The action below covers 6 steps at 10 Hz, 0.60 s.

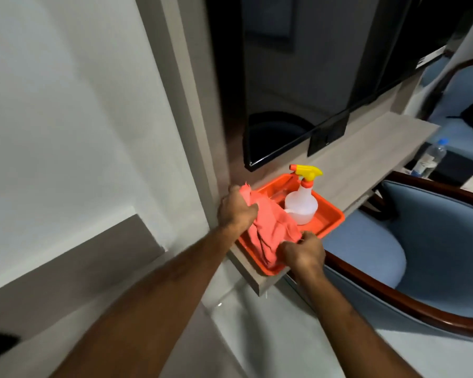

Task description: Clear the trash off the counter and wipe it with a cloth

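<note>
cloth [268, 230] gripped by both hands [236, 211] over orange tray [331, 214], spray bottle [302, 203] just beside

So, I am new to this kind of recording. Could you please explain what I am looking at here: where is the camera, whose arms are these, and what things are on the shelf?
There is no machine here. A person wears one wide camera on the head, looking forward and down, so the two bare arms reaching in from below are that person's own.

The left hand and the right hand both grip a pinkish-orange cloth, one at each end. The cloth hangs over an orange tray that sits on the near end of a pale wooden counter.

A clear spray bottle with a yellow trigger stands upright in the tray. Above the counter hangs a dark screen. To the right is a blue chair with a dark wooden frame, and further back a water bottle, though what it stands on is hard to tell.
</note>
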{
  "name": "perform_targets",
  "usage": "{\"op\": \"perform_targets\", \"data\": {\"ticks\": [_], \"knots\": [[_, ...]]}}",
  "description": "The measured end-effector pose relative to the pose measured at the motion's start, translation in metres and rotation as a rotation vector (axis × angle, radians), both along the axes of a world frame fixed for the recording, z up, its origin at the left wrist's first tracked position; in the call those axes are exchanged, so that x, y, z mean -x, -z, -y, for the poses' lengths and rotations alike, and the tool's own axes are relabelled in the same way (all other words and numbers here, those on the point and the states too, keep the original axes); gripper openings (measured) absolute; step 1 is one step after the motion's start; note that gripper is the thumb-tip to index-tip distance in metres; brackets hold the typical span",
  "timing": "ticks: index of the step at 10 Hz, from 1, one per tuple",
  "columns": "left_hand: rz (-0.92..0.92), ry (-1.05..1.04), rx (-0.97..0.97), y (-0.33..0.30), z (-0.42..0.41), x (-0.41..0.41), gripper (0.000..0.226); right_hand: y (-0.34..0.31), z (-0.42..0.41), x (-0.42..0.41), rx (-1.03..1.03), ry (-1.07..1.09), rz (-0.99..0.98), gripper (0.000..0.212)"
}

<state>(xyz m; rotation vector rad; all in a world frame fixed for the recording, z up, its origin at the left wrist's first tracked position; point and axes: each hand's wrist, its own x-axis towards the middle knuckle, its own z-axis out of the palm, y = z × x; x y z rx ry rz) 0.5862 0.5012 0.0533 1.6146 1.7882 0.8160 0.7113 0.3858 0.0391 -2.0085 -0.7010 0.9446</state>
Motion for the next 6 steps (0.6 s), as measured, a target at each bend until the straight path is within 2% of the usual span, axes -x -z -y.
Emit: {"op": "perform_targets", "data": {"ticks": [1,2,3,4,5,6], "knots": [[-0.244,0.076,-0.010,0.027,-0.019,-0.005,0.055,0.009,-0.032,0.010,0.140,-0.118,0.167,0.041],[-0.323,0.118,0.138,0.050,-0.017,-0.005,0.057,0.024,-0.044,0.022,0.196,-0.221,0.267,0.044],[-0.392,0.169,0.075,0.055,-0.002,0.002,0.061,0.033,-0.047,0.025,0.210,-0.288,0.410,0.042],[-0.478,0.289,-0.113,0.036,0.029,0.021,0.041,0.024,-0.042,0.022,0.260,-0.408,0.596,0.040],[-0.564,0.351,-0.204,0.008,0.064,0.058,0.025,0.003,-0.026,0.030,0.263,-0.511,0.936,0.041],[-0.641,0.278,-0.425,-0.030,0.096,0.097,0.024,-0.028,-0.009,0.052,0.034,-0.690,1.149,0.033]]}}
